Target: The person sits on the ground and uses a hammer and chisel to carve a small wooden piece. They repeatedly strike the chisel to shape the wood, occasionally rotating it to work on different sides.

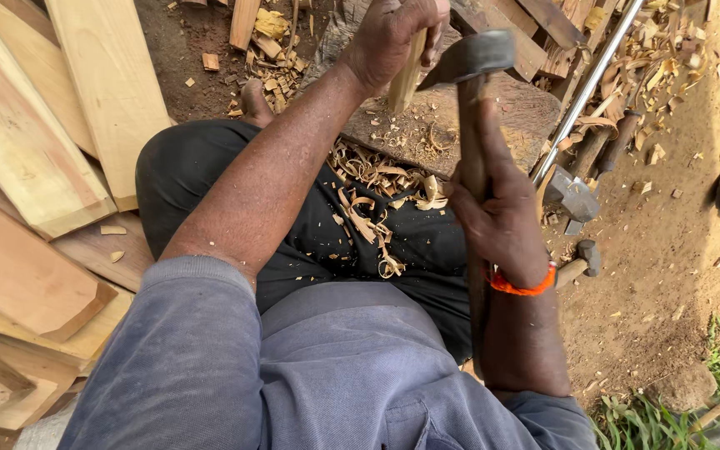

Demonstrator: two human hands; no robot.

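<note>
Seated, I shape a wooden piece with an adze.

My left hand (393, 37) steadies the pale wooden piece (407, 77) upright on a chopping block (493, 112); my right hand (497, 212) has its grip around the adze (470, 62). Shavings (377, 200) cover my lap; planks (52, 125) lie left.

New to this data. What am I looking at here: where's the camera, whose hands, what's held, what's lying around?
There is one picture, from a camera worn on the person's head, looking down at their own lap and hands. No machine is involved. The left hand holds a pale wooden stick upright on a worn chopping block. The right hand, with an orange wristband, grips the handle of an adze-like tool, its metal head raised near the stick. Wood shavings lie on the dark trousers and the block. Cut planks are stacked on the left. On the dirt to the right lie a metal pipe and a small hammer.
</note>
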